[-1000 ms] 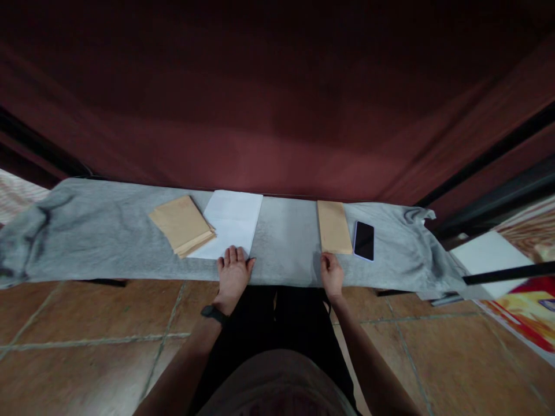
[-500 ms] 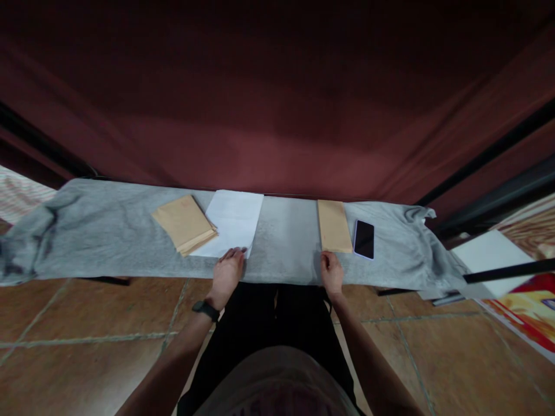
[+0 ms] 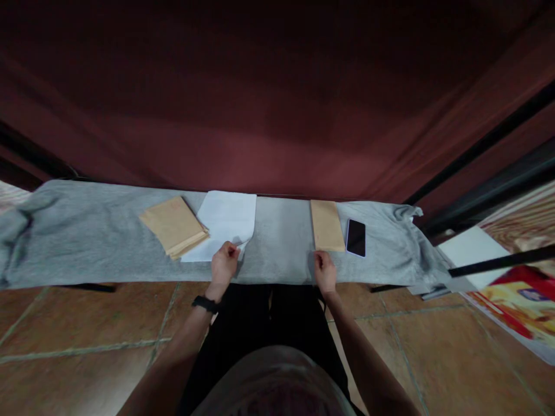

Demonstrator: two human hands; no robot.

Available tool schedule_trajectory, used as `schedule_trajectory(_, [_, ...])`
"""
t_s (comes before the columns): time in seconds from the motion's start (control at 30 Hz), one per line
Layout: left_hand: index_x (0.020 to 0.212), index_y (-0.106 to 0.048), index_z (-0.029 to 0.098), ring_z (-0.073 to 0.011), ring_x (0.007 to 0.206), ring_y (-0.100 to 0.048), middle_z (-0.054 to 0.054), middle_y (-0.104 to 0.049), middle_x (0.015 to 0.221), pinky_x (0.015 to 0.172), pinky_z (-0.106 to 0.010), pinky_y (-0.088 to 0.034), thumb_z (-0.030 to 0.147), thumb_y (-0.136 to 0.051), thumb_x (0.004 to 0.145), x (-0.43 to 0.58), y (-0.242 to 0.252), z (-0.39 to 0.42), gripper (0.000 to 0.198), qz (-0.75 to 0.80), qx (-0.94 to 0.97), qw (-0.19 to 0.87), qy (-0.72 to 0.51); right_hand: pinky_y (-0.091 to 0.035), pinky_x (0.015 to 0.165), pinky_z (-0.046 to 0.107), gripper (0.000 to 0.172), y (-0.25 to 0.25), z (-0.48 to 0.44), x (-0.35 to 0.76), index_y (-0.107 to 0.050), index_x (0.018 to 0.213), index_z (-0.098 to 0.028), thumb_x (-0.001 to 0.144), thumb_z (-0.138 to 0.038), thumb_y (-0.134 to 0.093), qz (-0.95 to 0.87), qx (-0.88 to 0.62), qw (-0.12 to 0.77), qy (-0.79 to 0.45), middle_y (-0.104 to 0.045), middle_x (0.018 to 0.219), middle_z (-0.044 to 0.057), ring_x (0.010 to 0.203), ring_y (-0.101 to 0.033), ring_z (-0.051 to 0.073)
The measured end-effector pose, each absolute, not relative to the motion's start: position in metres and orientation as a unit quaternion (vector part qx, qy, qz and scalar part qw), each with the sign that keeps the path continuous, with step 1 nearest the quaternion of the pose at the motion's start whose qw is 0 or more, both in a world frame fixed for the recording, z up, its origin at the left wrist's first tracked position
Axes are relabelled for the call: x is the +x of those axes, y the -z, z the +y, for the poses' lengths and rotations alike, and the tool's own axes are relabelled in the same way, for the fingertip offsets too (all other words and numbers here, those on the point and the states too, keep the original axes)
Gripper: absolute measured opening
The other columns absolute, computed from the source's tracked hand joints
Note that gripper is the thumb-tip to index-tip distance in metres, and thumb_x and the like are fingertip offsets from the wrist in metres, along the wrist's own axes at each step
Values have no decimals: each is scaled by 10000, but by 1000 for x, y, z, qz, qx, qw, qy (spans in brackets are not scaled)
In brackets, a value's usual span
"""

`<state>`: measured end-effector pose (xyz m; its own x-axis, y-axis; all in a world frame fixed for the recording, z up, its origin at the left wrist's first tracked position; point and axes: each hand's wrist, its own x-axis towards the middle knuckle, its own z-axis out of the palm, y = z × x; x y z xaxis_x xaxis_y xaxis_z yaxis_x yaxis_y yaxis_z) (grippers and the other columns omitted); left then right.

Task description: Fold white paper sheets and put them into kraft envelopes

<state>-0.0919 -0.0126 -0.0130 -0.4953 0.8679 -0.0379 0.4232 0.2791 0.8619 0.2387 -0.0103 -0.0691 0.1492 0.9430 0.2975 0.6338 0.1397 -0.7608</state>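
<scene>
Left of frame centre, on the cloth: envelope pile, its right side overlapping white-paper stock. Right of centre, same cloth: further envelopes, phone just rightward.

You face a dark red backdrop in dim light, your grey-draped worktop above a brown tiled floor.

No lettering can be read: the blue emblem on the red-and-yellow package, possibly a brand, is too blurred, and the left brown envelopes carry only a faint, illegible mark.
</scene>
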Motion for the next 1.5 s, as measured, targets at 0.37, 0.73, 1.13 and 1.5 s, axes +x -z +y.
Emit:
schedule_trajectory(0.37, [761,-506,202,-110,570,-500,71,-510,615,607,-253,-430,196,-636,802,-104,3,-10,136,698,374,304,-529,-485,841,359,337,73,-10,239,-664,1030,-179,976,-366,-388,-643,-637,398,-149,-698,968,101,903,-627,226])
schedule_trajectory(0.73, [934,-597,235,-210,949,-646,-52,-693,982,859,-359,-524,162,-482,967,43,-6,-35,140,546,752,148,-339,-524,809,349,386,51,-5,230,-680,1011,-193,933,-456,-409,-570,-630,440,-290,-742,971,92,864,-682,226])
schedule_trajectory(1.13, [1078,-628,225,-246,1104,-636,-64,-697,1157,970,-429,-514,250,-568,965,58,21,-60,130,481,830,112,-257,-469,647,254,166,44,19,211,-669,820,-224,780,-294,-524,-581,-638,343,-370,-678,721,-6,681,-614,167])
schedule_trajectory(1.5, [1401,-528,163,-345,1445,-411,-185,-506,1507,1168,-566,-354,372,-491,996,-7,43,-44,457,612,753,11,-244,-450,664,241,142,40,32,225,-688,841,-216,813,-215,-548,-627,-651,258,-341,-703,746,-2,745,-647,179])
